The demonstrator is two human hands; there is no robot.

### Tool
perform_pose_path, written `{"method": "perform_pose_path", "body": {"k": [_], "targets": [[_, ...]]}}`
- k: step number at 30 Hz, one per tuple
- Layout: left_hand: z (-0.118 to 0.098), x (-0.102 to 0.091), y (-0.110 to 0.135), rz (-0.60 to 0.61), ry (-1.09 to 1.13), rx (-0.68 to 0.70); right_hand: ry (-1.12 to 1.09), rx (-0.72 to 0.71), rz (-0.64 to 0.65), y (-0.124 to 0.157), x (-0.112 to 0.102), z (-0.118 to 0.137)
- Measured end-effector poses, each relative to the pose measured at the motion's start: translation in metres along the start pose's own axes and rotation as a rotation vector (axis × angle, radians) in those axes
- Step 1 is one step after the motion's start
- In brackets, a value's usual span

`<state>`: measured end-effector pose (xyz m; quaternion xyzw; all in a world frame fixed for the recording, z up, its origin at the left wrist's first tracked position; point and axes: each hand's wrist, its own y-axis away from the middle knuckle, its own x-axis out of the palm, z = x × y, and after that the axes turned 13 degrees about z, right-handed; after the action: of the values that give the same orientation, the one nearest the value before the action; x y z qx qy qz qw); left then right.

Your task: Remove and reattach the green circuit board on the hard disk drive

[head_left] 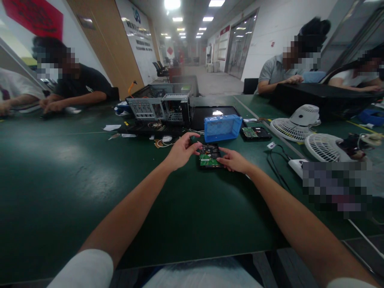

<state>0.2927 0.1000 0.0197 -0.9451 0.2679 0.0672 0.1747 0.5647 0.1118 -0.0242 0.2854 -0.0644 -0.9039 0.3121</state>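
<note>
A hard drive [209,155] with its green circuit board facing up lies on the green table in front of me. My right hand [235,161] grips its right edge, thumb and fingers against the side. To the left of the drive is my left hand [181,153], its index finger and thumb curved apart, with the fingertips close to the drive's upper left corner. Whether those fingertips touch it I cannot tell. Just behind the drive a blue plastic bin [223,128] stands on its side. A second hard drive [256,133] rests to the right of the bin.
An opened computer case [159,106] stands beyond my left hand, with cables and paper scraps around it. Two white fan parts [295,124] and a white power strip [297,166] lie to the right. Several people sit across the table, one behind a black case [318,98].
</note>
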Motion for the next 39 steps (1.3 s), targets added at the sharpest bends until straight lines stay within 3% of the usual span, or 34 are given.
{"method": "perform_pose_path", "body": {"k": [7, 13, 17, 24, 39], "targets": [[-0.001, 0.006, 0.003, 0.000, -0.077, 0.035, 0.044, -0.017, -0.046, -0.001, 0.004, -0.002], [-0.013, 0.002, 0.006, -0.112, -0.541, 0.101, 0.044, -0.022, -0.043, -0.001, 0.004, -0.003], [-0.017, 0.002, 0.007, -0.103, -0.660, 0.149, 0.041, -0.017, -0.054, -0.002, 0.004, -0.005], [-0.017, 0.006, 0.007, -0.053, -0.652, 0.219, 0.047, -0.024, -0.055, -0.002, 0.003, -0.006], [-0.014, 0.011, 0.006, -0.262, -0.388, 0.103, 0.037, -0.033, -0.036, 0.000, 0.002, -0.005]]}}
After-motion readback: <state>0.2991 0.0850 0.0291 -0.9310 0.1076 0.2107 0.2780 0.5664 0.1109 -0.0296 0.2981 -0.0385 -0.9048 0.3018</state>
